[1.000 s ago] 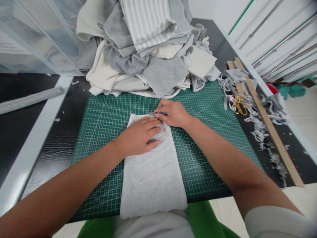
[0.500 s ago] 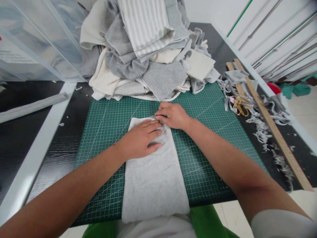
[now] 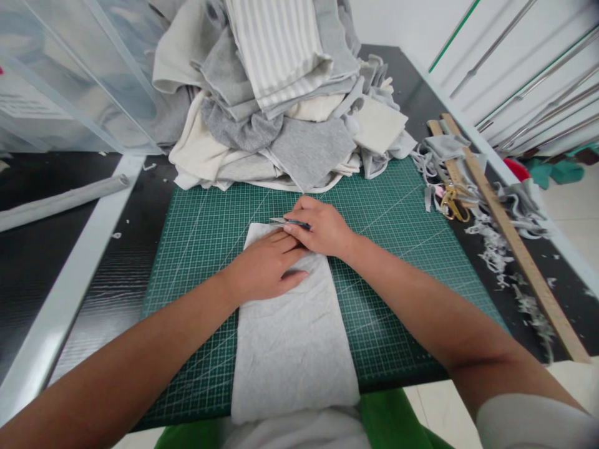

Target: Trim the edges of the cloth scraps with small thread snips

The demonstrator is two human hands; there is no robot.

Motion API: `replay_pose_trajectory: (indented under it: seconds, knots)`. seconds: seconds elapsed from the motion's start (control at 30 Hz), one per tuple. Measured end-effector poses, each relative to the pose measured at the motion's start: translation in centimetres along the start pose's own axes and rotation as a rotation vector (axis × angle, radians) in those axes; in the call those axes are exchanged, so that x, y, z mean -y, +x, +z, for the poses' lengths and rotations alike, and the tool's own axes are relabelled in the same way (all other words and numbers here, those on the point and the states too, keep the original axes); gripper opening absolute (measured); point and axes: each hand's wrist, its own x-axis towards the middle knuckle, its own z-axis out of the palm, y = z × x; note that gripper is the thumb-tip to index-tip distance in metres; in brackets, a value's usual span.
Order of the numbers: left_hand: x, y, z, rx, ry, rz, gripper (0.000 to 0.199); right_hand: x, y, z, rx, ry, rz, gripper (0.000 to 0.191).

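Observation:
A light grey strip of fabric (image 3: 294, 349) lies lengthwise on the green cutting mat (image 3: 402, 299), its near end at the mat's front edge. My left hand (image 3: 266, 265) rests flat on the fabric near its far end, fingers stretched out to the right. Just beyond those fingers, my right hand (image 3: 321, 226) is closed on a small dark-handled tool with a thin metal tip (image 3: 278, 220). The tip points left along the fabric's far edge. Whether it is a blade or snips, I cannot tell.
A heap of grey, cream and striped fabric (image 3: 313, 146) covers the back. On the right are wooden rulers (image 3: 519, 243), gold-handled scissors (image 3: 452, 204) and scraps. Clear plastic bins (image 3: 93, 87) and a fabric roll (image 3: 60, 202) are at the left.
My right hand has moved slightly left and nearer with the tool, whose metal tip now shows more. My left hand has stayed nearly in place on the fabric.

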Motion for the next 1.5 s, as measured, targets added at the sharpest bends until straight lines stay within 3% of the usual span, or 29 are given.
replay_pose_trajectory:
  seconds: [0.13, 0.57, 1.5]
  knots:
    - [-0.13, -0.34, 0.06, -0.066, 0.073, 0.007, 0.036, -1.03, -0.21, 0.27, -0.025, -0.009, 0.029, 0.029]
    - [-0.6, -0.36, -0.11, 0.022, 0.101, -0.073, 0.039, -0.47, -0.88, -0.66, 0.072, -0.25, 0.047, 0.032]
    - [-0.64, -0.35, -0.13, 0.014, 0.079, -0.084, 0.037, -0.9, -0.5, -0.58, 0.099, -0.225, 0.04, 0.027]
